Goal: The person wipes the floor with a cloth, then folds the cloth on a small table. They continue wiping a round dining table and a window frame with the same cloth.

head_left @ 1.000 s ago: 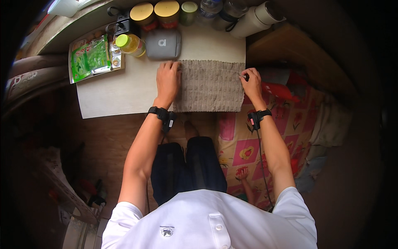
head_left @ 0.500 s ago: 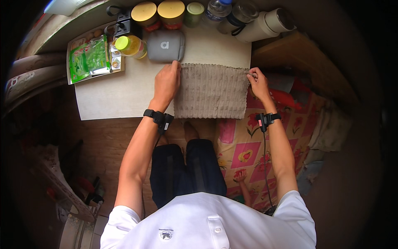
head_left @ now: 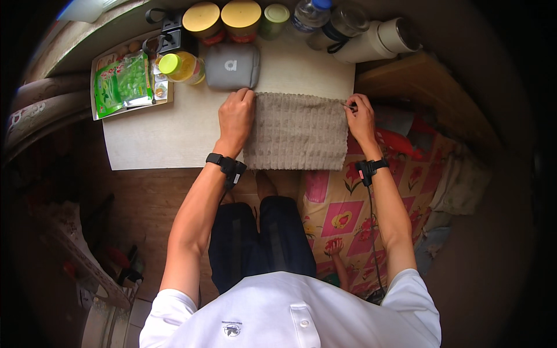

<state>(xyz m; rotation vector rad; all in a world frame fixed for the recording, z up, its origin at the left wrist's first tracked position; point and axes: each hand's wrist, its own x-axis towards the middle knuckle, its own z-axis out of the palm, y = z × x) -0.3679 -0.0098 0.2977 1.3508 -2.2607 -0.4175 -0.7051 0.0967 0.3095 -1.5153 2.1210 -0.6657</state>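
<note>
A brown ribbed towel (head_left: 297, 132) lies folded flat on the right part of a white table (head_left: 156, 139). My left hand (head_left: 235, 117) rests palm down on the towel's left edge, fingers at its far left corner. My right hand (head_left: 361, 119) pinches the towel's far right corner at the table's right edge. Both wrists wear black bands.
A grey pouch (head_left: 232, 65) sits just beyond the towel. Yellow-lidded jars (head_left: 201, 18), a yellow-capped bottle (head_left: 177, 65), a water bottle (head_left: 307, 14) and flasks (head_left: 371, 37) line the far edge. A tray with green packets (head_left: 123, 81) is at far left. Patterned bedding (head_left: 348, 209) lies to the right.
Both hands have slid along the towel's side edges toward its far corners; the towel now looks a little narrower and smoother.
</note>
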